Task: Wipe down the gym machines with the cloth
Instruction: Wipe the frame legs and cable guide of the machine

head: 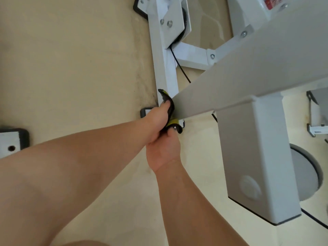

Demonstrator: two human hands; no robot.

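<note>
A black and yellow cloth is wrapped over the near end of a slanted white machine beam. My left hand reaches in from the left and grips the cloth against the beam's end, fingers curled round it. Just below, my right hand comes up from the bottom and pinches the cloth's lower yellow part with its thumb. The beam's end hides most of the fingers of both hands.
A white upright post with bolted plates and a black cable stands behind the hands. A thick white leg drops from the beam at right. Black rubber feet sit on the beige floor at left.
</note>
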